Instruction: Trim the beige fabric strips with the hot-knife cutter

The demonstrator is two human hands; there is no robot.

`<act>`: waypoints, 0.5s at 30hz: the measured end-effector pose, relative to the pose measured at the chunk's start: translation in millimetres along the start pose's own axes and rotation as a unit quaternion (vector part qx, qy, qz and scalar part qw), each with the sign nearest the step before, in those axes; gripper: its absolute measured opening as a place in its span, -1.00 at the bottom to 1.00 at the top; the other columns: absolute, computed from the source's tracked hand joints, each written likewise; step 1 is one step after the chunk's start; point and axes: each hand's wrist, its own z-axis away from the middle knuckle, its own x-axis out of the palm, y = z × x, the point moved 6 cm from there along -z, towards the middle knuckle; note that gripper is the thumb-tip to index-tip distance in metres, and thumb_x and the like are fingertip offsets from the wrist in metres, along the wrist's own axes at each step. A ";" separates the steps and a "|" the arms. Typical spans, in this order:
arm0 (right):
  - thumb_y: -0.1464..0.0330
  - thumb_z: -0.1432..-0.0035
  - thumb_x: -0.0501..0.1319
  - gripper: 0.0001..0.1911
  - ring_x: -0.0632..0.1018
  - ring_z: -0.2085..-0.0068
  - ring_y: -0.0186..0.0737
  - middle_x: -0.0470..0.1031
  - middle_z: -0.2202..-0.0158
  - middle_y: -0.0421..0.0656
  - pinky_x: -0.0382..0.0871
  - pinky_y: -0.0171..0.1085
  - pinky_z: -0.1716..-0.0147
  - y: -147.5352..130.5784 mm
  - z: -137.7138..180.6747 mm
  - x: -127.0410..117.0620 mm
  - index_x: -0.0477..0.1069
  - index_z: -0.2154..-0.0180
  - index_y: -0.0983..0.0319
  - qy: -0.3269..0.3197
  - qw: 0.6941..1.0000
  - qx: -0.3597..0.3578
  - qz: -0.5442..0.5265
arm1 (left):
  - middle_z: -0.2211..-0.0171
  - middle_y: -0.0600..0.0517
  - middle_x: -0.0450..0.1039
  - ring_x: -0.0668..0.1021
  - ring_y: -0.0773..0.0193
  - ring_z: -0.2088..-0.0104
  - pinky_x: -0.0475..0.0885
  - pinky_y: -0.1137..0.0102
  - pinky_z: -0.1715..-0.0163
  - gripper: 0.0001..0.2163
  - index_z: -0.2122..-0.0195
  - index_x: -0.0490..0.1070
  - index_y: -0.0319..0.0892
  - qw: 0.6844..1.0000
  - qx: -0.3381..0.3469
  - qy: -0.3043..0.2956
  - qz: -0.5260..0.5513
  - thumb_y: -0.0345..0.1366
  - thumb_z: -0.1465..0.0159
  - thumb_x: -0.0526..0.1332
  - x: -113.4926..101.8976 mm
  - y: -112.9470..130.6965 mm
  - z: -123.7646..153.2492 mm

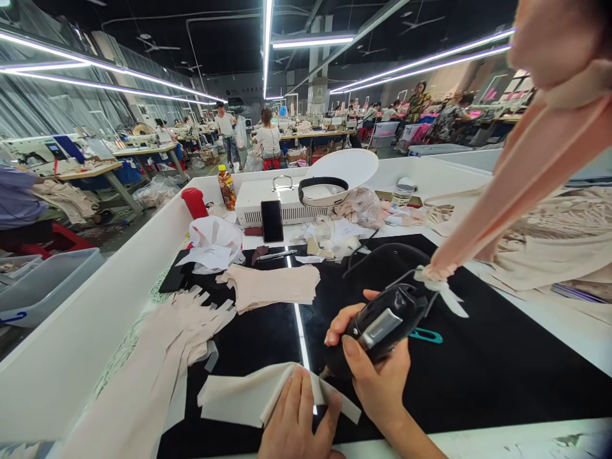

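Two hands are nearest: the right hand (382,373) is closed firmly around a black tool (382,325), and the left hand (296,414), with its thumb spread from the fingers, presses upon a pale cloth (243,398), near the tip of this tool. To the right of the right grip lies a teal object (427,335). Above that grip, a pink fabric band (495,204) rises to the right. Beyond the left hand is a stack of beige pieces (272,287); farther, a phone (272,221) stands before a white box (251,199).

The black handheld tool (380,328) tilts beside folded cream fabric (243,396).
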 end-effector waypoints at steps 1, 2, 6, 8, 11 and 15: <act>0.41 -0.26 0.37 -0.49 0.54 0.44 -0.33 0.52 0.33 -0.29 0.49 -0.32 0.43 1.1 -0.1 0.8 0.30 -0.17 0.02 -0.002 1.000 -0.001 -0.006 | 0.00 -0.27 0.59 0.66 -0.15 -0.03 0.63 0.16 0.07 -0.22 -0.33 0.35 0.02 1.000 -0.001 0.003 0.000 0.37 -0.21 0.27 0.8 0.6 0.1; 0.41 -0.26 0.38 -0.48 0.54 0.44 -0.33 0.52 0.33 -0.29 0.48 -0.32 0.44 2.2 -0.2 2.0 0.29 -0.17 0.02 -0.006 1.000 -0.001 -0.011 | 0.00 -0.27 0.58 0.66 -0.15 -0.03 0.63 0.16 0.08 -0.21 -0.33 0.35 0.02 1.000 0.000 0.008 0.002 0.38 -0.21 0.26 1.4 1.4 0.5; 0.44 -0.25 0.37 -0.49 0.55 0.44 -0.34 0.52 0.33 -0.30 0.47 -0.34 0.44 5.7 -1.3 8.3 0.30 -0.15 0.00 -0.020 1.000 0.004 -0.003 | -0.01 -0.26 0.57 0.66 -0.14 -0.03 0.63 0.17 0.08 -0.27 -0.33 0.35 0.02 1.000 -0.008 0.024 0.005 0.35 -0.27 0.22 3.7 2.4 2.2; 0.45 -0.26 0.35 -0.51 0.54 0.45 -0.35 0.53 0.33 -0.31 0.49 -0.34 0.42 5.6 -2.4 10.2 0.30 -0.14 0.00 -0.015 1.000 0.003 0.011 | -0.01 -0.26 0.57 0.66 -0.13 -0.03 0.63 0.18 0.08 -0.31 -0.32 0.36 0.01 0.999 -0.011 0.032 0.000 0.32 -0.32 0.19 2.7 1.9 2.1; 0.46 -0.28 0.31 -0.55 0.55 0.45 -0.35 0.53 0.34 -0.31 0.52 -0.31 0.39 3.6 -3.3 11.6 0.30 -0.13 0.02 -0.010 1.000 0.001 0.027 | 0.00 -0.24 0.56 0.65 -0.09 -0.03 0.62 0.20 0.08 -0.40 -0.30 0.39 -0.02 0.999 0.009 0.035 -0.013 0.24 -0.40 0.13 -0.9 0.7 -0.2; 0.43 -0.27 0.34 -0.55 0.55 0.45 -0.31 0.53 0.34 -0.29 0.51 -0.31 0.44 0.0 0.0 9.7 0.29 -0.12 0.04 -0.014 1.000 0.001 0.024 | 0.01 -0.23 0.56 0.62 -0.03 -0.05 0.59 0.25 0.05 -0.47 -0.22 0.45 -0.06 0.998 0.046 0.039 -0.006 0.19 -0.47 0.04 -11.4 -6.8 -6.1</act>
